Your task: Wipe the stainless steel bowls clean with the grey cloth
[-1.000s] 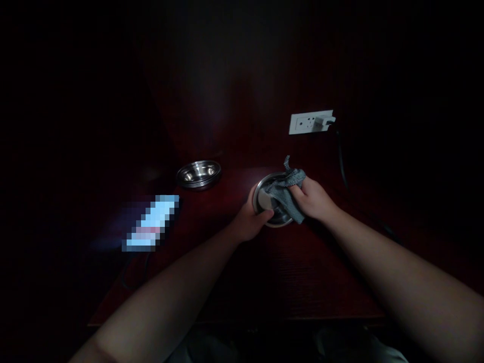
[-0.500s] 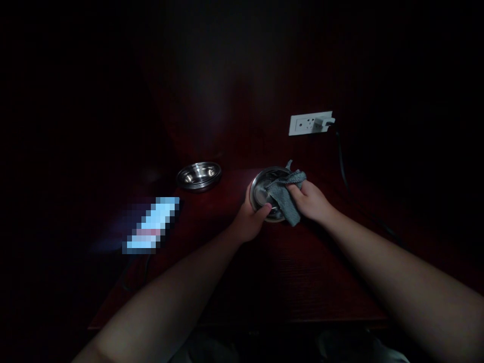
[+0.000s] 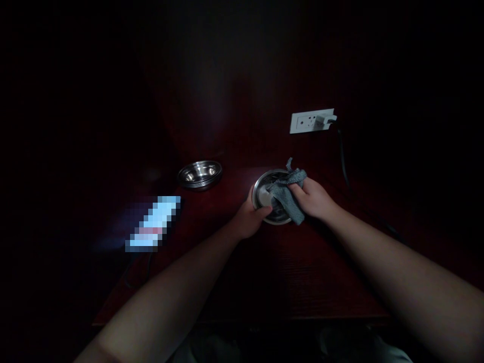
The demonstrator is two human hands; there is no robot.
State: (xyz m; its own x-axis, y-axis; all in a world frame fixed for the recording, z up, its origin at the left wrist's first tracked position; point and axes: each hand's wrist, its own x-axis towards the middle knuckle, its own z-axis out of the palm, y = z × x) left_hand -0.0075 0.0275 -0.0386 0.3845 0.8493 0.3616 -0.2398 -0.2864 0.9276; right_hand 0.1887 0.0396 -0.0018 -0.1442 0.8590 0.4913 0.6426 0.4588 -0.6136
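A small steel bowl [image 3: 261, 194] is tilted toward me over the dark red table [image 3: 287, 272]. My left hand [image 3: 247, 222] grips its near left rim, thumb over the edge. My right hand [image 3: 312, 197] is closed on a grey cloth [image 3: 285, 194], pressing it into the bowl's inside. Part of the bowl is hidden under the cloth.
A stack of steel bowls [image 3: 199, 174] sits to the left. A lit phone screen [image 3: 153, 224] lies further left near the table edge. A white wall socket [image 3: 312, 121] with a plug and dark cable [image 3: 342, 156] is behind the right hand. The room is very dark.
The right hand has shifted the cloth slightly inside the bowl, and the bowl's tilt has changed a little. The left hand keeps its grip.
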